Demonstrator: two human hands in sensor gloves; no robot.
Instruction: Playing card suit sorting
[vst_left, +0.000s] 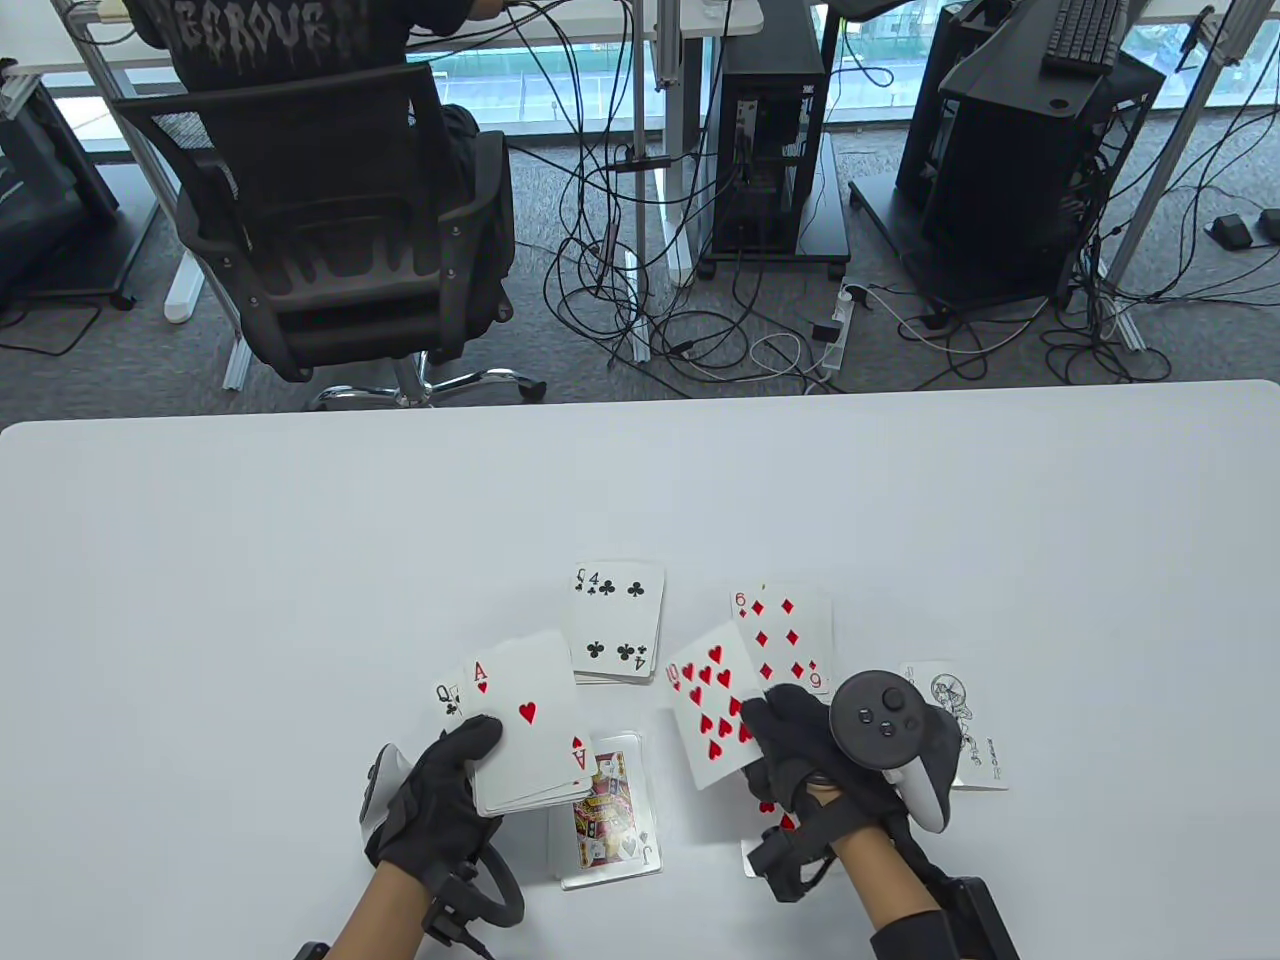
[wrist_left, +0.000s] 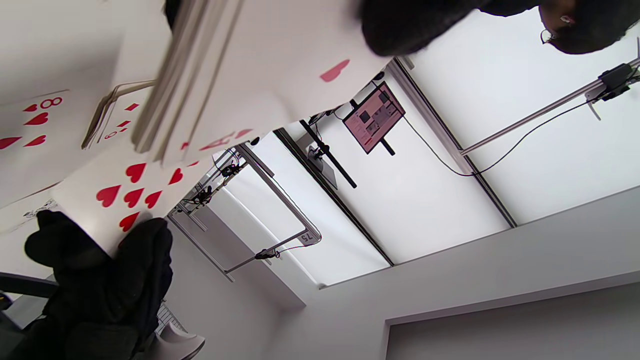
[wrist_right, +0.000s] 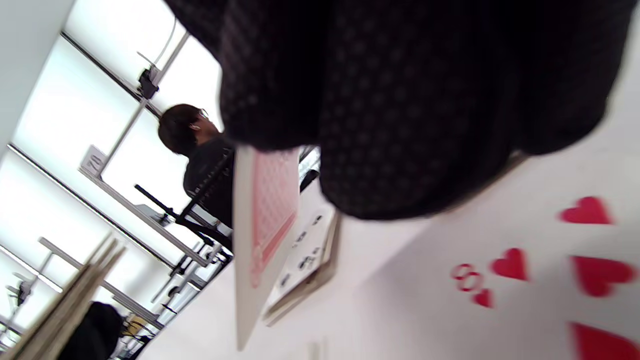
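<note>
Fingertips of the right hand pinch the ten of hearts by its lower right corner, right of centre.
Thin, slick and bendy, it wants an edge grip; the left hand, palm up, grips the deck lower centre.

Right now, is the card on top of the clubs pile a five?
No, the top card of the clubs pile is the four of clubs, with four club pips visible.

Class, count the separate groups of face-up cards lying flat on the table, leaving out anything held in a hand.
5: clubs pile, diamonds pile, jack pile, joker, and a hearts pile, mostly hidden under the right hand.
</note>
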